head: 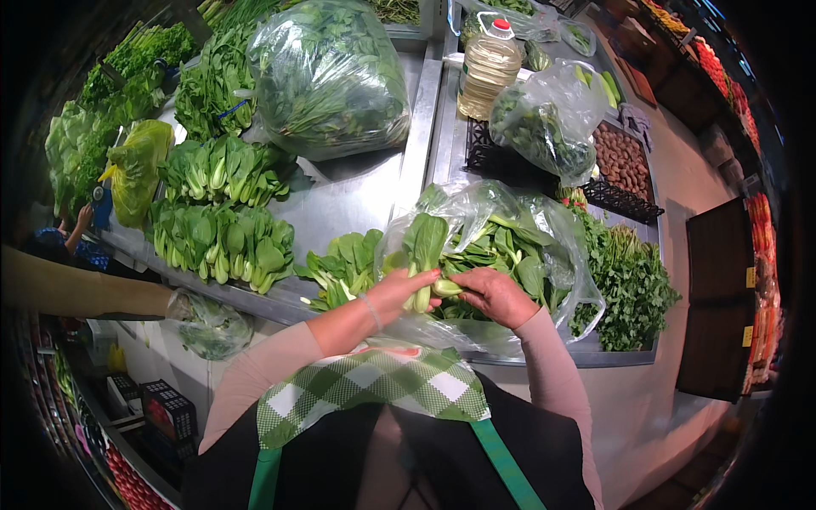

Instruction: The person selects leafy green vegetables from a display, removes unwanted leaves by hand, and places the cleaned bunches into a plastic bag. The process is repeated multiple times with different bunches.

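Upright heads of bok choy (426,239) are gripped in my left hand (401,290), leaves pointing away from me. My right hand (498,296) pinches the pale base of a small bok choy (447,288) right beside it, and the two hands nearly meet. Beneath them lies an open clear plastic bag (586,299) full of loose bok choy (532,277). A pile of bok choy (344,258) rests on the metal counter just left of the bag. Parts of the held stems are hidden by my fingers.
Bok choy rows (223,245) line the metal counter (338,197) at left. Behind stand a large bag of greens (331,83), an oil jug (489,67) and another bag (542,127). Cilantro-like herbs (631,293) lie at right. Another person's arm (89,287) reaches in from the left, near a bag (210,325).
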### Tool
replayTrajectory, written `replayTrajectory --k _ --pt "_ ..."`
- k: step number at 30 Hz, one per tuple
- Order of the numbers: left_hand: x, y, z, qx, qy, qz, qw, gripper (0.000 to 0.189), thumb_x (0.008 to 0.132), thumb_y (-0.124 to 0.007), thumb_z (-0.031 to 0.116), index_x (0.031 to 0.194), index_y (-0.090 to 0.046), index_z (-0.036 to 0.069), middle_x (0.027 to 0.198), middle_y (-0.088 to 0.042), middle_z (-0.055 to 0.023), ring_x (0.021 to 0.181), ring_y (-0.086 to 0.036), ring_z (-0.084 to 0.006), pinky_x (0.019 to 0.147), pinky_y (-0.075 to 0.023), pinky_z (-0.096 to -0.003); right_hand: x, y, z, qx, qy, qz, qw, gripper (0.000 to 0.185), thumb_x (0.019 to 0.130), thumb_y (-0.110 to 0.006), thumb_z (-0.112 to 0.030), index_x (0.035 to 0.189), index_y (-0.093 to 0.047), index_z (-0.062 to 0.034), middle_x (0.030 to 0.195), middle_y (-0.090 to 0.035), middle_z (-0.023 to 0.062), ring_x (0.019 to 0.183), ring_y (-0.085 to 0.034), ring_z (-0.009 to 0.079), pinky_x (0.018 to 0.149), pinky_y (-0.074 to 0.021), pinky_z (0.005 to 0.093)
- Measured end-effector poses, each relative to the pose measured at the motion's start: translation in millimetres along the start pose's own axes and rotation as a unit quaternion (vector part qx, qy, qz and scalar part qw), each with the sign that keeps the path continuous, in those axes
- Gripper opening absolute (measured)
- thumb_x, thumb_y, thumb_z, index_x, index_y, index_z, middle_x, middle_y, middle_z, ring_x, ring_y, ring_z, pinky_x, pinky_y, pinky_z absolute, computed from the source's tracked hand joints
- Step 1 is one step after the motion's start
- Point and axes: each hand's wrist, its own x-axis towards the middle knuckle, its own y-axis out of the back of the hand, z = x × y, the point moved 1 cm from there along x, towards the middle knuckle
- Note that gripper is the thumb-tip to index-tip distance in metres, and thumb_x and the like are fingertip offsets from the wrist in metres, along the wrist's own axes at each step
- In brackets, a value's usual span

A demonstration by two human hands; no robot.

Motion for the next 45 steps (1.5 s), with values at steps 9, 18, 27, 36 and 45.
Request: replayTrajectory --k 9,18,27,36,45 --pt "-1 11 -9 -0.040 0.027 -0.092 0.995 0.025 0.087 -0.066 0.014 0.109 -0.058 0.007 0.096 -0.064 -0.0063 0.080 -0.064 -0.0168 0.066 -0.0542 -0.0308 6 -4 -32 -0.249 0.155 0.138 0.946 0.033 0.075 -0.058 -0.007 0.108 -0.062 -0.0032 0.114 -0.060 0.0098 0.105 -0.056 0.0270 0.090 -0.0436 0.0406" --pt "5 15 -10 -0.084 -0.135 0.099 0.982 0.027 0.082 -0.068 0.009 0.105 -0.056 0.004 0.093 -0.063 -0.0064 0.080 -0.061 -0.0160 0.070 -0.0512 -0.0326 -26 -8 -51 -0.129 -0.046 0.012 0.991 0.012 0.079 -0.068 -0.018 0.085 -0.068 -0.0079 0.075 -0.064 0.0098 0.073 -0.062 0.0298 0.064 -0.0491 0.0405" --pt "-5 33 4 -0.173 -0.171 0.033 0.969 0.033 0.083 -0.064 0.005 0.114 -0.054 0.000 0.104 -0.063 -0.0095 0.094 -0.063 -0.0215 0.085 -0.0513 -0.0376 -29 -2 10 -0.353 -0.124 0.194 0.907 0.023 0.073 -0.071 -0.015 0.093 -0.068 -0.0059 0.088 -0.064 0.0134 0.087 -0.061 0.0314 0.074 -0.0485 0.0402" --pt "-15 36 5 -0.154 -0.156 -0.014 0.976 0.046 0.083 -0.059 0.002 0.127 -0.047 -0.002 0.117 -0.059 -0.0171 0.113 -0.057 -0.0313 0.097 -0.0475 -0.0450 20 -107 64 -0.158 -0.093 0.042 0.982 0.022 0.068 -0.067 -0.009 0.090 -0.064 -0.0071 0.091 -0.059 0.0132 0.091 -0.057 0.0324 0.080 -0.0474 0.0413" --pt "-14 32 1 -0.177 -0.071 -0.085 0.978 0.044 0.091 -0.058 0.015 0.131 -0.046 0.004 0.118 -0.059 -0.0173 0.111 -0.058 -0.0309 0.093 -0.0499 -0.0454 -35 0 15 0.418 -0.190 0.248 0.853 0.045 0.084 -0.063 -0.001 0.128 -0.053 -0.0018 0.116 -0.057 0.0029 0.099 -0.055 0.0109 0.087 -0.0448 0.0244"
